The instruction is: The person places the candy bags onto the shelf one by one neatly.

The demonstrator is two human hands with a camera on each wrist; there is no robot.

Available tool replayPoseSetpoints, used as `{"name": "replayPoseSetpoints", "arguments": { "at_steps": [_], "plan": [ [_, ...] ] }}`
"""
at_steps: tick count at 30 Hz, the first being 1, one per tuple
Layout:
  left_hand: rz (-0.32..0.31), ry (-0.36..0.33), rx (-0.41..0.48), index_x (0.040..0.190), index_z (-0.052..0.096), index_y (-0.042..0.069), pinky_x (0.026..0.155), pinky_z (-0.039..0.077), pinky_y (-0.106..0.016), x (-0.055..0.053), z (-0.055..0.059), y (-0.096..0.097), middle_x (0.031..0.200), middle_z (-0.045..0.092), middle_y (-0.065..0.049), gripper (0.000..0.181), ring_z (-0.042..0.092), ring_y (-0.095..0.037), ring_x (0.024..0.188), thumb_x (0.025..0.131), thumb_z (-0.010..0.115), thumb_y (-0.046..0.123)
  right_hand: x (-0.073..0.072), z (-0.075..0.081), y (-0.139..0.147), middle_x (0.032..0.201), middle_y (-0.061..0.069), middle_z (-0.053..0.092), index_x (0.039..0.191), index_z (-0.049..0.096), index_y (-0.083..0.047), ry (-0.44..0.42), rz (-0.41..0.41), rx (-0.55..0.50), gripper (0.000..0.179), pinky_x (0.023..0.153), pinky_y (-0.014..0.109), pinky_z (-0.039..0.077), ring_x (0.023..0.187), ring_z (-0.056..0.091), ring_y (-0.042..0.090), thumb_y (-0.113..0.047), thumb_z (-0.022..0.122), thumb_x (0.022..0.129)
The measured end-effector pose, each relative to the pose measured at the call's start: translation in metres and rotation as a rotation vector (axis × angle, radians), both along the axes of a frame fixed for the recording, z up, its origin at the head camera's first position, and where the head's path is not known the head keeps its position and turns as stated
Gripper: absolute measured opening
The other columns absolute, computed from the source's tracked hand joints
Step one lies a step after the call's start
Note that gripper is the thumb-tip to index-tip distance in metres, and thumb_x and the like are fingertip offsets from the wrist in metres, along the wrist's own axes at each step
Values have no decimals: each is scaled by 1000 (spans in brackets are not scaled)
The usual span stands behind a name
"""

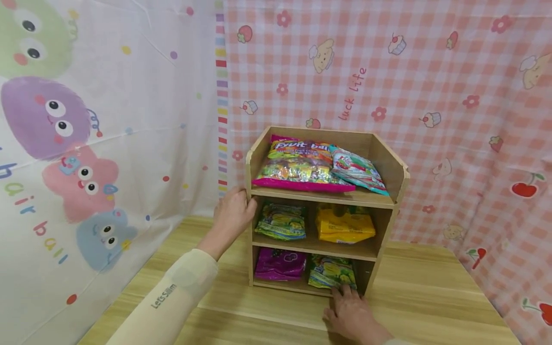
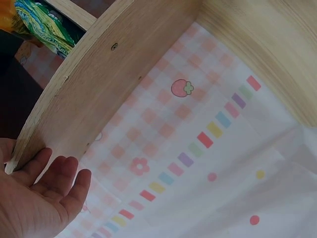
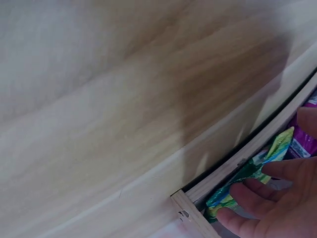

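A small wooden shelf [image 1: 293, 193] stands on the table with snack bags on three levels. My left hand [image 1: 235, 214] holds its left side panel [image 2: 89, 99], the thumb at the front edge and the fingers along the outer face. At the bottom right compartment, my right hand [image 1: 351, 311] reaches in with loosely extended fingers, fingertips right at the front of a green and yellow bag [image 1: 332, 271]. Beside that bag lies a purple bag [image 1: 280, 264]. The right wrist view shows the fingers [image 3: 252, 196] over the green bag [image 3: 285, 141], with the thumb apart from it.
The top level carries a large candy bag [image 1: 302, 165] and a teal-and-white bag [image 1: 358, 170]. On the middle level are another green bag [image 1: 281, 221] and a yellow bag [image 1: 345, 224]. Printed cloths [image 1: 302, 72] hang behind and beside the wooden table [image 1: 414, 287].
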State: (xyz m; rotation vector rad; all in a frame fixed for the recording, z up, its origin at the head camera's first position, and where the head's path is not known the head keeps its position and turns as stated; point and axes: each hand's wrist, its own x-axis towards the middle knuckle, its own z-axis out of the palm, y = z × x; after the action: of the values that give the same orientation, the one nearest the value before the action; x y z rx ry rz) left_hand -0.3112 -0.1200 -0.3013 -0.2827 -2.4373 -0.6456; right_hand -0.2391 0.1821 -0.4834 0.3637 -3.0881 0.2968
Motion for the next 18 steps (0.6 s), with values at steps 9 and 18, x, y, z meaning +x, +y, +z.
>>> {"name": "replayPoseSetpoints", "arguments": {
  "at_steps": [9,18],
  "plan": [
    [11,69,-58,86,65,-2,68,53,-51,-1,-8,-3,100,64,-14,33,64,-37,84,98,59,29,8,10,0,119,25,58,122,62,6,55,36,-61,53,85,60,48,112,56,44,-35,71,90],
    [0,74,-129,99,71,-4,84,51,-53,8,-21,-13,117,64,-20,37,63,-40,99,103,51,28,19,22,9,122,28,61,119,65,5,21,36,-106,48,96,59,44,118,54,47,-34,69,92]
  ]
}}
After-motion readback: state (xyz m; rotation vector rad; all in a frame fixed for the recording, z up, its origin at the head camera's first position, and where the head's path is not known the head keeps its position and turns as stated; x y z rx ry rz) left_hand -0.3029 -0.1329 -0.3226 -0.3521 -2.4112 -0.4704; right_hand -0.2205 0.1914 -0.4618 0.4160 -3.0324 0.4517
